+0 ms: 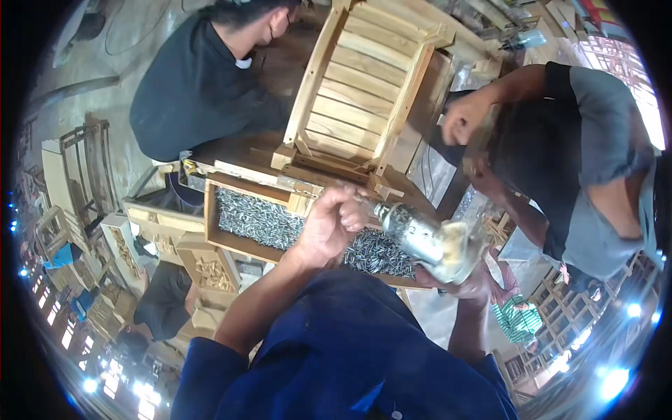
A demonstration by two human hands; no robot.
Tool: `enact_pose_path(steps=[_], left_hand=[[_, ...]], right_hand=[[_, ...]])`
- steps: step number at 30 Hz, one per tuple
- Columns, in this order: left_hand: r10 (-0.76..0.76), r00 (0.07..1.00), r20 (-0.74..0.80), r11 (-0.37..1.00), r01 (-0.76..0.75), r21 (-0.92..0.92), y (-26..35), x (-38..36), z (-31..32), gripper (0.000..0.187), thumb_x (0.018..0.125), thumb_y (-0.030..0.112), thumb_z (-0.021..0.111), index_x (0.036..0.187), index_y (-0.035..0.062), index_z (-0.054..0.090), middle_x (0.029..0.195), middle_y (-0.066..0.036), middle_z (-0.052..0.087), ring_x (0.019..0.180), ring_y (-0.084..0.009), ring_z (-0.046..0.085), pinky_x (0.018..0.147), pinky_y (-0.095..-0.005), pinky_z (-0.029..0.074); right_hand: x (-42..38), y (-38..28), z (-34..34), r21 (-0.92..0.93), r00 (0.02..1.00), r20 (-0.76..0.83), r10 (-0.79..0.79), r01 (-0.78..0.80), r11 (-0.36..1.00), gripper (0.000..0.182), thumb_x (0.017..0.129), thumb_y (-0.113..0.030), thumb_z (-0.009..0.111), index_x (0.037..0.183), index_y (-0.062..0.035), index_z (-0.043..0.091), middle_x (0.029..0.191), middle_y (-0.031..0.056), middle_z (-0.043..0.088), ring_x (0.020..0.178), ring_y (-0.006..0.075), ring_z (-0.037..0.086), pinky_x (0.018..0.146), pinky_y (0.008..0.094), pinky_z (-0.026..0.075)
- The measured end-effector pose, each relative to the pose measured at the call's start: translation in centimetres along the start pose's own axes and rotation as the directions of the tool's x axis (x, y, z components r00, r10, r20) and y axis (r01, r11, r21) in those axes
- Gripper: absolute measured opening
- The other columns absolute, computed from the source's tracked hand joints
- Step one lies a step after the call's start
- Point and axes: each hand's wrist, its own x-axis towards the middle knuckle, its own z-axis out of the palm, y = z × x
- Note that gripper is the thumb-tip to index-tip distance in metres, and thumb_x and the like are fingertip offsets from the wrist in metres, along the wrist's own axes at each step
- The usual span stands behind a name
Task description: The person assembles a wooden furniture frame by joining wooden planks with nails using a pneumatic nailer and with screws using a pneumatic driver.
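My right hand [465,280] is wrapped round a worn power driver [416,236], its body scuffed silver and dark with a pale yellowish rear part. The nose of the driver points left, toward my left hand [334,220]. My left hand is closed in front of that nose, its fingers curled together; what they pinch, if anything, is too small to make out. Below both hands lies a long wooden tray [210,227] filled with loose metal screws [255,218]. Just beyond the tray stands a slatted wooden frame [357,87], with its lower corner close to my left hand.
A person in a dark shirt [203,84] bends over at the upper left. Another person in black and grey [546,154] leans in at the right. A cardboard box of small wooden pieces [206,269] stands left of me. A clear bottle [530,39] lies at the upper right.
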Motion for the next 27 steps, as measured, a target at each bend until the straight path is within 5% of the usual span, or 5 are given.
enact_pose_path(steps=[10,16,23,25,27], left_hand=[[0.18,0.853,0.489,0.572,-0.496,0.654,2.2,-12.1,3.2,0.007,0.089,0.004,0.072,0.094,0.0007,0.075,0.083,-0.003,0.071,0.072,-0.0068,0.059,0.066,-0.023,0.047],[0.292,0.933,0.21,0.723,-0.359,0.59,0.4,-11.8,-0.2,0.016,0.091,0.008,0.059,0.079,-0.0009,0.066,0.069,-0.001,0.061,0.057,-0.0096,0.048,0.054,-0.0254,0.041],[-0.225,0.848,0.481,-0.337,-0.531,0.778,-11.8,-3.1,-8.9,0.014,0.09,0.012,0.061,0.097,0.0034,0.07,0.1,-0.015,0.07,0.09,-0.0299,0.065,0.083,-0.0405,0.052],[-0.095,0.436,0.895,-0.744,-0.628,0.227,-12.9,-4.2,-9.2,0.017,0.087,0.009,0.063,0.101,0.0034,0.07,0.103,-0.018,0.07,0.095,-0.034,0.066,0.086,-0.0432,0.052],[0.008,0.53,0.848,-0.645,-0.645,0.41,-9.8,-6.5,-10.3,0.018,0.085,0.009,0.065,0.101,0.004,0.072,0.103,-0.017,0.071,0.099,-0.0347,0.066,0.089,-0.0435,0.053]], right_hand=[[-7.2,-8.1,3.4,0.913,0.93,0.359,0.083,-0.368,0.175,0.063,0.084,-0.037,0.075,0.121,0.0093,0.055,0.088,0.0169,0.064,0.06,0.0223,0.063,0.051,0.0296,0.05],[-12.8,-5.0,7.7,0.887,0.979,0.137,0.153,-0.19,0.421,0.063,0.084,-0.043,0.069,0.12,0.0074,0.055,0.083,0.0129,0.06,0.055,0.0179,0.058,0.046,0.0285,0.047],[-20.0,-1.3,9.5,0.805,0.871,-0.259,0.417,-0.045,0.592,0.053,0.081,-0.032,0.075,0.119,-0.0008,0.055,0.089,0.007,0.064,0.064,0.0185,0.063,0.051,0.0292,0.049],[-20.9,-1.2,10.4,0.73,0.802,-0.366,0.471,-0.067,0.681,0.048,0.082,-0.028,0.073,0.118,-0.0007,0.058,0.091,0.0075,0.065,0.068,0.0174,0.063,0.054,0.0285,0.05],[-22.5,-0.1,10.2,0.573,0.672,-0.45,0.589,-0.289,0.767,0.042,0.082,-0.023,0.073,0.117,-0.0002,0.063,0.095,0.0086,0.066,0.08,0.0198,0.065,0.064,0.0324,0.052]])
